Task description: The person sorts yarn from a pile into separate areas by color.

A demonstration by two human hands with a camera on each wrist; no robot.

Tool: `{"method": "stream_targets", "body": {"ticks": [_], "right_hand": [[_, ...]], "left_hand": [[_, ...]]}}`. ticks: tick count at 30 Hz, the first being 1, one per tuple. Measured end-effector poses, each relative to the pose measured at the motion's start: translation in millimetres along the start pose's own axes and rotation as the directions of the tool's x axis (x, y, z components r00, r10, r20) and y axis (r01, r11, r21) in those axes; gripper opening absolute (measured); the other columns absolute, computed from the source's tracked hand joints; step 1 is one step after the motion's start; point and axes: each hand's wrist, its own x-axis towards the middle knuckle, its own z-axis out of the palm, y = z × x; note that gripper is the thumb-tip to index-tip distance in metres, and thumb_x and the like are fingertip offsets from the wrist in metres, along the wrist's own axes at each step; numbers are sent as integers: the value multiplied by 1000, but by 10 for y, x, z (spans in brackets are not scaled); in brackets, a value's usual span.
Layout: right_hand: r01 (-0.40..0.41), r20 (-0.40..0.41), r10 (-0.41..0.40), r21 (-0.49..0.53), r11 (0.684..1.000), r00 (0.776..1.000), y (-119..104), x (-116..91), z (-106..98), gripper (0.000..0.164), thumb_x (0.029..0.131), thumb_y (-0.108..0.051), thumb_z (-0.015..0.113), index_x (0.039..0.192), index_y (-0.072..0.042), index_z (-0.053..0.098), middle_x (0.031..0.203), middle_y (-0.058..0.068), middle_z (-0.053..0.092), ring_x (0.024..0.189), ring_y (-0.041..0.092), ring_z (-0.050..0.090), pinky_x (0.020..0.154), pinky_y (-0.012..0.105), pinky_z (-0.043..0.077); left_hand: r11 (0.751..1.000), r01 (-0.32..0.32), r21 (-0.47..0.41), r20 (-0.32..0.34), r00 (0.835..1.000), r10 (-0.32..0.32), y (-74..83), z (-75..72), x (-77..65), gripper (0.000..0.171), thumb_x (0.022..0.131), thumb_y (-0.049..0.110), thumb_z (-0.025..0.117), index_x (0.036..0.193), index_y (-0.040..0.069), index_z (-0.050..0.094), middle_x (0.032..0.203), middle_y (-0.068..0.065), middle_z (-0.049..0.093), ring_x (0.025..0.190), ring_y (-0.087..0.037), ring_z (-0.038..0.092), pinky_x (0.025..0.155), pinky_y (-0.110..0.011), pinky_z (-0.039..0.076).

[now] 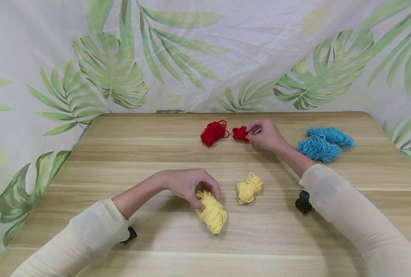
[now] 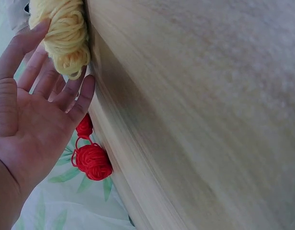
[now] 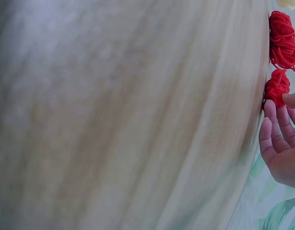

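My left hand [image 1: 186, 184] pinches one end of a larger yellow yarn bundle [image 1: 213, 214] at the front middle of the table. In the left wrist view, the thumb lies on one side of that yarn and the fingers reach behind it. A smaller yellow yarn bundle [image 1: 249, 189] lies just to its right. Farther back, my right hand [image 1: 267, 135] pinches the right end of a small red yarn bundle [image 1: 240, 134]. The right wrist view shows thumb and fingertips at the end of this red yarn [image 3: 277, 87]. A bigger red yarn bundle [image 1: 213, 134] with loose loops lies left of it.
Two blue yarn bundles, a nearer one [image 1: 318, 148] and a farther one [image 1: 333, 136], lie together beyond the right forearm. A leaf-printed cloth [image 1: 191, 57] hangs behind the wooden table [image 1: 139, 152]. Small black devices sit at both wrists.
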Motion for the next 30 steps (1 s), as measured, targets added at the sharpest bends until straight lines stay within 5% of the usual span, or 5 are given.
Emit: {"method": "stream_targets", "body": {"ticks": [11,21,30], "right_hand": [[6,21,-5,-67,998,1000,-30,-51,-10,15,90,6,71,104,10,68,96,21,68,89,29,65,70,17,51],[42,69,-33,-136,990,997,-73,-132,-5,16,92,0,73,106,8,68,97,19,69,92,32,66,84,39,56],[27,69,-16,-165,986,997,-95,-208,-32,17,93,-3,72,107,5,68,99,18,69,90,32,66,83,41,56]], "left_hand": [[999,9,39,-64,998,-7,6,-36,-3,32,80,-6,78,110,4,72,104,2,70,95,-11,57,81,-29,52],[997,26,75,-115,993,-17,-9,-50,-23,32,81,-4,78,110,7,73,103,5,69,96,-12,58,81,-29,51],[995,51,91,-185,982,-33,-26,-89,-53,30,82,-3,79,109,8,74,105,6,71,98,-14,59,85,-32,52]]}}
